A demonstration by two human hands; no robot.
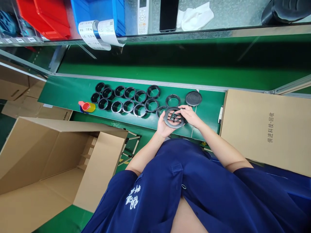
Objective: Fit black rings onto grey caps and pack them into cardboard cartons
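Observation:
Above the bench's front edge, my left hand (pixel 164 126) grips a round black vent ring with crossbars (pixel 167 120) from the left and below. My right hand (pixel 190 115) has its fingers closed at the ring's upper right rim. Just behind them, one black ring (pixel 173 99) lies flat on the green bench, and another (pixel 159 111) is partly covered by the held piece. A round black disc-like part (pixel 193 98) rests beyond my right hand. To the left, several short black cylindrical rings (pixel 140 110) stand in two rough rows.
A yellow and red tape roll (pixel 87 106) sits at the bench's left. An open cardboard box (pixel 55 126) stands at lower left, a closed carton (pixel 250 129) at right. The shelf above holds a blue bin (pixel 97 11), red bin (pixel 46 19), remote (pixel 143 19) and phone (pixel 169 16).

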